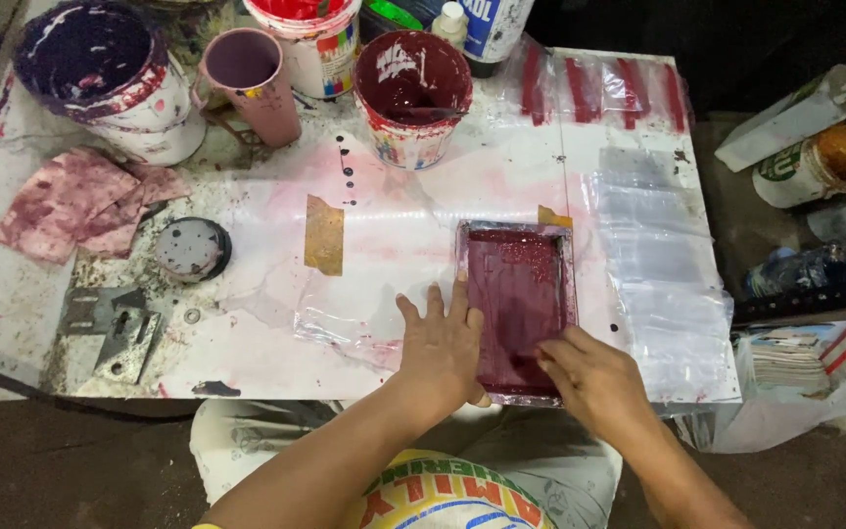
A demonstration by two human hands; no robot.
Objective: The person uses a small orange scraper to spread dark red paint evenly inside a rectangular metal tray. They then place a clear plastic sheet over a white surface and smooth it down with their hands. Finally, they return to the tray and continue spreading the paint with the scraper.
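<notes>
Maroon rectangular sheet (521, 294) under both flat-pressed hands: left hand (440, 343) spread, right hand (594, 377) fingers together

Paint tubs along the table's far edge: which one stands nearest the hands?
The maroon-filled tub, straight beyond the dark red rectangular frame that both hands press. The purple tub and red tub stand farther left.

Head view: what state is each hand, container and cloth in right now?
Left hand: flat, fingers spread, beside the frame's left edge.
Right hand: fingers on the frame's lower part.
Maroon-coated frame: lying flat on the table.
Maroon paint bucket: open, upright, a stick inside.
Purple bucket: open, upright.
Pink cup: upright.
Stained rag: crumpled, lying flat.
</notes>
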